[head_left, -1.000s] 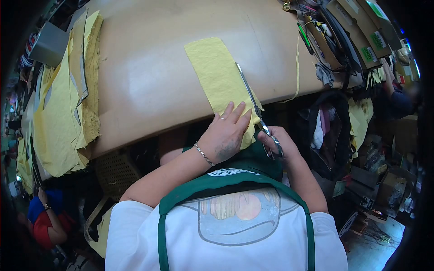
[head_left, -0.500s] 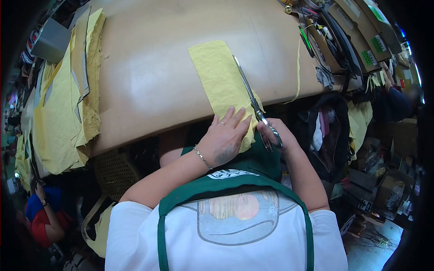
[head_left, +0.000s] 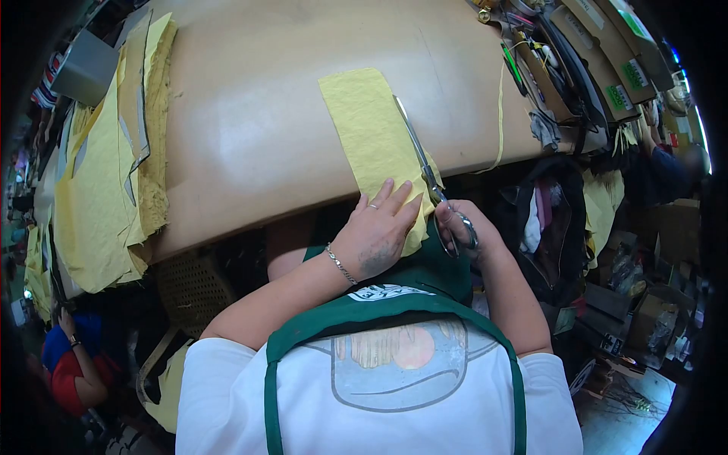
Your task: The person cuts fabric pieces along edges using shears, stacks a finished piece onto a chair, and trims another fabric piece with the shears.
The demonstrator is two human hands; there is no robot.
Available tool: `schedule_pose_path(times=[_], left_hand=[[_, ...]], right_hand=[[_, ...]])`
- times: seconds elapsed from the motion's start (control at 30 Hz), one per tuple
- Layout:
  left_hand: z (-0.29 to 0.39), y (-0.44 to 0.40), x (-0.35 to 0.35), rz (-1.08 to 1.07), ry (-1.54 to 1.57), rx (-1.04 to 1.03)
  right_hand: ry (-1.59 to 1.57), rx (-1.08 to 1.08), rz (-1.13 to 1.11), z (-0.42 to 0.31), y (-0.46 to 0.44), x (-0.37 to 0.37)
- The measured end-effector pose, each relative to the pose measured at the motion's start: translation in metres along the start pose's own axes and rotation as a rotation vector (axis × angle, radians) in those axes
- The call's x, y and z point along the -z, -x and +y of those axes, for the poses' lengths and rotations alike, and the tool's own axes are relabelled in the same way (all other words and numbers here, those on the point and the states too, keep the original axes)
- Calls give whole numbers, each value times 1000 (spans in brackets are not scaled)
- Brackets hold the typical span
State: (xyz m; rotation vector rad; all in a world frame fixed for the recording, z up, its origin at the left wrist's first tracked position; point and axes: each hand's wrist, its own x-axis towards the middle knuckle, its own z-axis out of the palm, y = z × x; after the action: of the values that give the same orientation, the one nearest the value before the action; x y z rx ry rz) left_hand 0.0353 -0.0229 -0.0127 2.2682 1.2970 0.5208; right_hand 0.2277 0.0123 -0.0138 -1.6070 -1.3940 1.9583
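A strip of yellow cloth (head_left: 362, 125) lies on the tan table, its near end hanging over the front edge. My left hand (head_left: 381, 227) rests flat on this near part, fingers stretched out and pressing on the cloth. In my right hand (head_left: 464, 221) is a pair of large metal scissors (head_left: 426, 172), with the thumb and fingers at the handle loops. The long blade points away from me along the cloth's right edge. How far the blades are apart is hard to see, and the lower blade is hidden.
On the left of the tan table (head_left: 258, 114) lies a stack of yellow cloth (head_left: 98, 205) with a pattern piece (head_left: 135, 114) on top. Cardboard boxes (head_left: 599, 53) and tools crowd the right end. A black bag (head_left: 546, 220) hangs below. A person in red (head_left: 76, 379) is at lower left.
The scissors' handles have shifted slightly to the right in my right hand. The cloth's far end has moved a touch to the right. My left hand stays in place.
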Motion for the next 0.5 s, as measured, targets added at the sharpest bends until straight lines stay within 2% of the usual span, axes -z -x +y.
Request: schedule_pose_path(times=[0.1,0.23,0.5], left_hand=[[2,2,0,-23,5,-7],[5,7,0,-74,1,-16],[5,10,1,-111,-13,-3]], right_hand=[[-34,56,-42,-10,-8,1],[45,-16,-14,-19,-22,0],[224,-16,94,-17,-22,-5]])
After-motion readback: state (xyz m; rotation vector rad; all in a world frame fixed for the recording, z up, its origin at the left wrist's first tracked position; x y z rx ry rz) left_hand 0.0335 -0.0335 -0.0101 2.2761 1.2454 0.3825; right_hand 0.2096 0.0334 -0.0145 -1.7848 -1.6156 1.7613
